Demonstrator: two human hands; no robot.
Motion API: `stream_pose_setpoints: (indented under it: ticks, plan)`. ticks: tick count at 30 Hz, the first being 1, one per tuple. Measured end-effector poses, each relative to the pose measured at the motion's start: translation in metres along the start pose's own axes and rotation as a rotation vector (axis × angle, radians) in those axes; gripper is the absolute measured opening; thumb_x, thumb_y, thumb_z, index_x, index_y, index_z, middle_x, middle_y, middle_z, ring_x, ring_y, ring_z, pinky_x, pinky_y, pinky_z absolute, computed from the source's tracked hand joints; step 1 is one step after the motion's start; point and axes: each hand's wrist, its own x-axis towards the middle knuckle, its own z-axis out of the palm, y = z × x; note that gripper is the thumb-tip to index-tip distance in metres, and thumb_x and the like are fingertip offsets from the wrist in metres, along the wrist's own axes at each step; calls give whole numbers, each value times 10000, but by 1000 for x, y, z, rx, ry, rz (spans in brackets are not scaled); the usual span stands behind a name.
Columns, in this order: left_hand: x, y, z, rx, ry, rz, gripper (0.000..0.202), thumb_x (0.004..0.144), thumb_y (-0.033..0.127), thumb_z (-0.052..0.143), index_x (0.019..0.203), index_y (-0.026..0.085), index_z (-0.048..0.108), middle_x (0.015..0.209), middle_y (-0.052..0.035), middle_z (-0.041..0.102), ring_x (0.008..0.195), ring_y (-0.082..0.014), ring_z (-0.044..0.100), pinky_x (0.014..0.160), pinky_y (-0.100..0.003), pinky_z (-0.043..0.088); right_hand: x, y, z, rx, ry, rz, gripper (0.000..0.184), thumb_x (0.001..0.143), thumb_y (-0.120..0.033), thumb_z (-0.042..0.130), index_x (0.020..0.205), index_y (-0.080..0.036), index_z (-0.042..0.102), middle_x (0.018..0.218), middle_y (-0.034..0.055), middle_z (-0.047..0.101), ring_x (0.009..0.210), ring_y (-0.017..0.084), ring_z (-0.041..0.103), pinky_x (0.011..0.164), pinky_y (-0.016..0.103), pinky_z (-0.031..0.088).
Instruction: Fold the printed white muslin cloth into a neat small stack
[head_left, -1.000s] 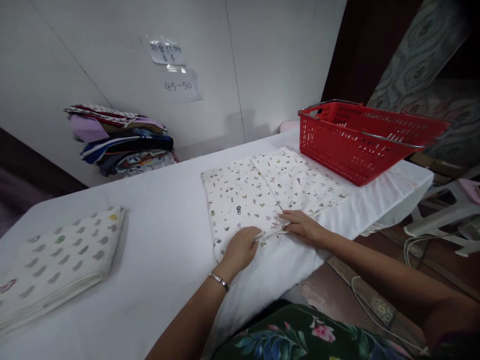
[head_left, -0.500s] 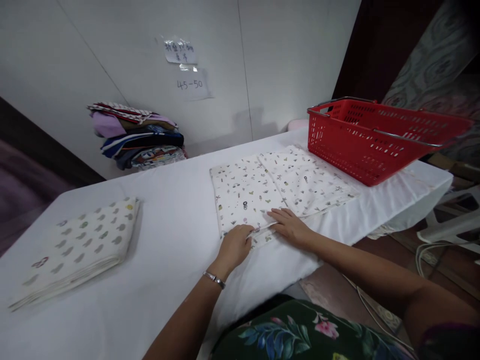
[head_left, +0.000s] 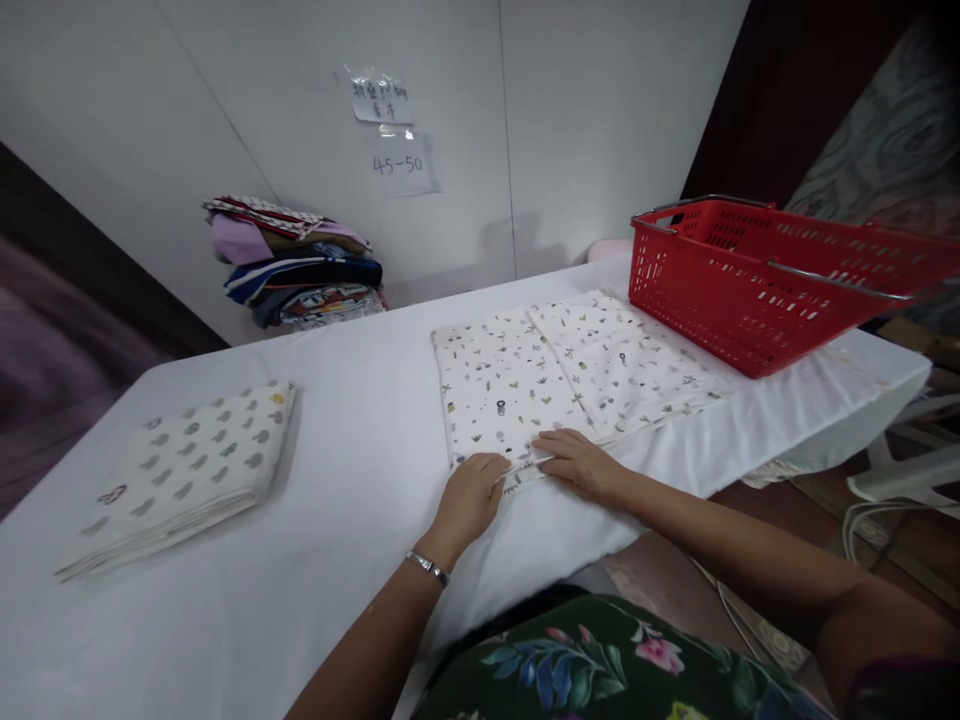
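Note:
A white cloth with small printed motifs (head_left: 555,375) lies folded flat on the white table (head_left: 360,480), near its front edge. My left hand (head_left: 471,495) rests on the cloth's near left corner with the fingers curled down over the edge. Beside it, my right hand (head_left: 579,462) lies on the near edge with its fingers closed together and pressed flat on the fabric. The two hands almost touch. A metal bracelet sits on my left wrist.
A red plastic basket (head_left: 780,285) with metal handles stands at the right end of the table. A folded white cloth with grey prints (head_left: 180,470) lies at the left. A stack of folded coloured fabrics (head_left: 296,260) sits against the back wall. Cables run across the floor at the right.
Both hands have drawn closer together on the cloth's near edge. The camera has swung to the left, so everything sits further right in view.

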Motion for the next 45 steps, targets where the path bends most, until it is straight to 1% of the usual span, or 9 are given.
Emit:
stream_pose_setpoints:
  ticks: [6, 10, 16, 24, 30, 35, 39, 42, 45]
  plan:
    - [-9, -3, -2, -2, 51, -44, 216, 850, 188, 475, 1045, 216, 562, 1072, -33, 607, 1006, -169, 520, 900, -317, 417, 11, -9, 9, -48, 1, 5, 232, 908, -212, 437, 1011, -212, 645, 1291, 101, 514, 1232, 244, 390, 977, 456, 328]
    - [-7, -2, -1, 21, 40, 3, 203, 873, 221, 459, 1035, 218, 581, 1055, -27, 618, 987, -166, 527, 883, -315, 414, 17, -17, 14, -39, -8, 22, 227, 909, -227, 442, 978, -206, 657, 1311, 109, 495, 1242, 257, 382, 981, 467, 318]
    - [-7, -4, 6, 175, 25, 53, 261, 885, 159, 412, 1057, 214, 601, 1035, -39, 634, 953, -186, 526, 831, -340, 419, 12, -21, 23, 24, 21, 8, 233, 914, -233, 436, 956, -221, 664, 1327, 85, 483, 1257, 232, 362, 988, 454, 318]
    - [-18, 1, 14, 262, 66, 112, 308, 854, 94, 427, 1112, 192, 564, 1118, -54, 594, 1033, -194, 499, 879, -351, 403, 16, -24, 21, 3, 119, -53, 215, 903, -191, 449, 897, -194, 664, 1181, 82, 587, 1144, 217, 453, 914, 396, 372]
    - [-11, 16, 17, 284, 90, 115, 290, 856, 185, 464, 1134, 191, 547, 1135, -65, 586, 1046, -196, 503, 881, -358, 389, 21, -25, 23, 1, 52, -76, 214, 916, -187, 417, 964, -196, 626, 1019, 48, 645, 960, 153, 532, 850, 318, 381]
    - [2, 18, 20, 358, 97, 90, 213, 852, 176, 475, 1014, 187, 612, 1039, -54, 616, 941, -197, 530, 833, -360, 386, 22, -25, 25, -15, 13, -51, 235, 908, -164, 380, 1019, -168, 587, 966, 43, 648, 913, 152, 539, 816, 288, 383]
    - [3, 14, 22, 387, 105, 100, 227, 879, 189, 438, 981, 214, 640, 980, -37, 624, 884, -186, 538, 784, -343, 384, 11, -15, 20, -45, 10, 2, 270, 891, -149, 383, 1112, -163, 538, 980, 43, 645, 920, 149, 535, 829, 290, 384]
    - [1, 9, 23, 392, 124, 115, 238, 873, 198, 454, 1026, 217, 636, 1001, -36, 625, 920, -186, 538, 794, -334, 378, -8, 3, 7, -65, 9, 10, 232, 874, -134, 412, 1053, -168, 555, 1024, 51, 640, 978, 146, 528, 869, 299, 375]
    - [2, 8, 21, 397, 120, 115, 240, 873, 209, 451, 1013, 214, 646, 986, -35, 630, 911, -186, 544, 792, -330, 376, -33, 27, -11, -120, 42, 88, 197, 871, -133, 435, 1007, -170, 572, 1052, 75, 635, 1020, 152, 525, 880, 308, 383]
